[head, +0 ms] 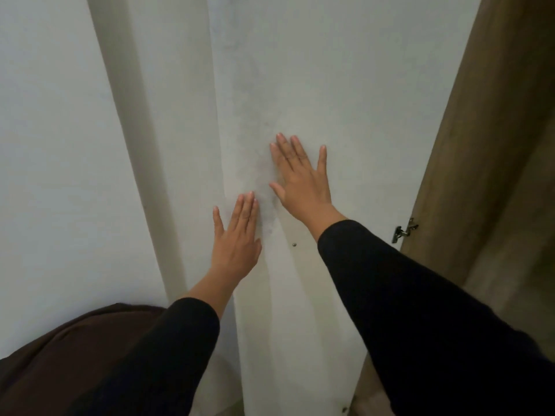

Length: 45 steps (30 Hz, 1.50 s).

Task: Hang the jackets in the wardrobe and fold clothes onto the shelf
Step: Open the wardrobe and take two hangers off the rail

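Observation:
A white wardrobe door (345,85) fills the middle of the view, seen close up. My left hand (237,238) lies flat against it near its left edge, fingers straight and together. My right hand (300,178) presses flat on the same panel a little higher and to the right, fingers spread. Both arms wear black sleeves. A dark brown garment (60,361) bulges at the lower left, beside my left forearm. No jackets, hangers or shelf are in view.
A metal hinge (404,231) joins the white door to the brown wooden wardrobe side (480,145) at the right. A small screw head (294,244) sits in the door below my right wrist. A white wall (54,145) stands at the left.

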Each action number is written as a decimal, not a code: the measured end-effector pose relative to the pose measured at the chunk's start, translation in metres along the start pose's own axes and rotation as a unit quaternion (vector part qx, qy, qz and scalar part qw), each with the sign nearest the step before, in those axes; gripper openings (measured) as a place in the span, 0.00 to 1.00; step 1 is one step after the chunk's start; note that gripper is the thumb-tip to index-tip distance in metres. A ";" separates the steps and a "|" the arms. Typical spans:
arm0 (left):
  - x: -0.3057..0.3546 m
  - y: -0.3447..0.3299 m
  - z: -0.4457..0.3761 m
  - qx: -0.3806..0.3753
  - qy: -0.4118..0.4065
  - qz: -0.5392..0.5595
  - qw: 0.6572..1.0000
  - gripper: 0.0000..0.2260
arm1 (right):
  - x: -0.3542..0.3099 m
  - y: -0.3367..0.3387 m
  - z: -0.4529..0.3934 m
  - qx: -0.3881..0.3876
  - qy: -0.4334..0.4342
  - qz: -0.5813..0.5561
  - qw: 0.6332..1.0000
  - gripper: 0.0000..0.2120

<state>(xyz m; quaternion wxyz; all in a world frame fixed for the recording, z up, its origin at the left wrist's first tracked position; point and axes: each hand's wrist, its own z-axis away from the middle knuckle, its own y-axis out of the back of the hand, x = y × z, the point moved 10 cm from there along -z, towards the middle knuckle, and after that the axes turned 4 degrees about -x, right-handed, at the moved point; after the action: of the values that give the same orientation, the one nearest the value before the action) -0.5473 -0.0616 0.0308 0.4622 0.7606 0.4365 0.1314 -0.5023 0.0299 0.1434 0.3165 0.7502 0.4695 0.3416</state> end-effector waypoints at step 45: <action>0.461 0.357 -0.253 0.198 -0.372 0.396 0.816 0.24 | 0.448 0.278 0.115 0.104 -0.392 0.369 0.836 0.28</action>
<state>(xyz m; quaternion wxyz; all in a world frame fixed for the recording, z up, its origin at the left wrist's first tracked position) -0.2366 0.3810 0.3653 0.3365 0.9339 -0.0915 -0.0791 -0.1273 0.3246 0.3958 0.2447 0.9674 0.0272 0.0594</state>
